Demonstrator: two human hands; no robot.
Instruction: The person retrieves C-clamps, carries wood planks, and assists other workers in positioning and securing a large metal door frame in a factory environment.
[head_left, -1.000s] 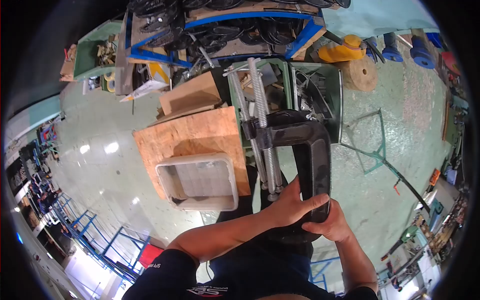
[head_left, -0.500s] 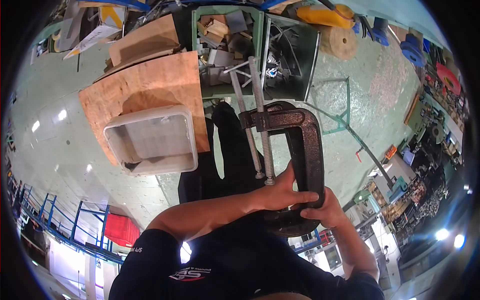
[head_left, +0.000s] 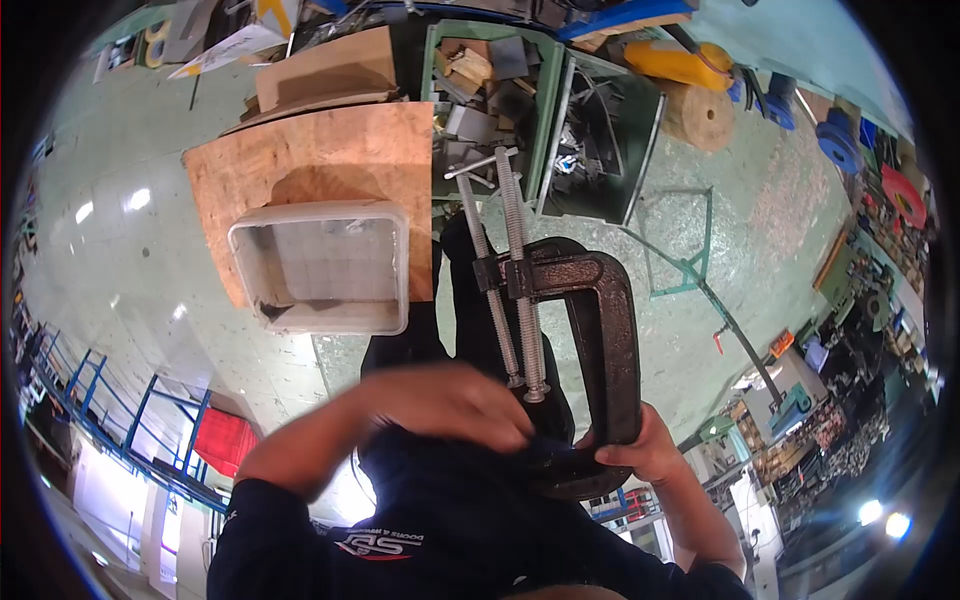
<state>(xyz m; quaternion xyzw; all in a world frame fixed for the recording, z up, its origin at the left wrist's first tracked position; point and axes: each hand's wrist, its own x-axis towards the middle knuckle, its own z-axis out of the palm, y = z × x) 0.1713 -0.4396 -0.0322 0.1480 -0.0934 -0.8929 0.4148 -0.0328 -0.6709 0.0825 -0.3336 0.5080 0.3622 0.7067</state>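
Note:
Two large dark G-clamps are in front of my body, side by side, their long threaded screws pointing down toward me. My right hand point(head_left: 648, 447) is wrapped round the frame of the nearer G-clamp point(head_left: 622, 350) at its lower right corner. The second G-clamp point(head_left: 590, 335) lies right behind it and is partly covered; whether my fingers also go round it is hidden. My left hand point(head_left: 455, 405) is off the clamps, left of the screw ends and in front of my shirt. Motion smears its fingers.
A clear plastic tub point(head_left: 400, 270) rests on a plywood sheet point(head_left: 330, 150) at the left. Ahead are a green bin point(head_left: 548, 110) of wood offcuts and a dark bin point(head_left: 630, 170) of metal scraps. A green metal stand point(head_left: 735, 317) is on the floor at right.
My left hand has let go of the clamp frame and moved left toward my body. The clamps have sunk slightly closer to me, still held by my right hand.

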